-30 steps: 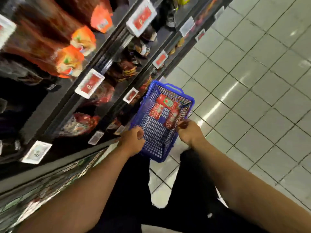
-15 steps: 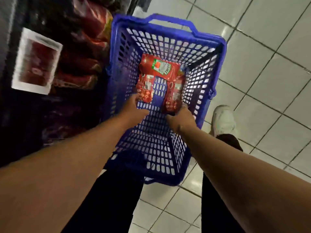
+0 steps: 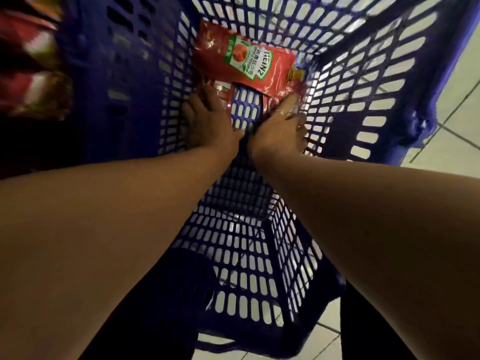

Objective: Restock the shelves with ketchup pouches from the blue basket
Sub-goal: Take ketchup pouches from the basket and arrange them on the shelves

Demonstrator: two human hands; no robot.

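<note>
Glossy red foil, soft and slippery we judged, best pinched at a sealed edge. Our left hand (image 3: 207, 118) lay with fingers spread on a pouch at the floor of the blue basket (image 3: 363, 74). Beyond it the top ketchup pouch (image 3: 245, 62) lay flat, long axis slanting toward the far-left wall. Our right hand (image 3: 281, 123) touched another pouch; whether it gripped, we could not tell.

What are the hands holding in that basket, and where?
Each hand reaches a red pouch lying under the Heinz pouch: left hand at one's near end, right hand at another's. Whether either grips yet cannot be told.
</note>
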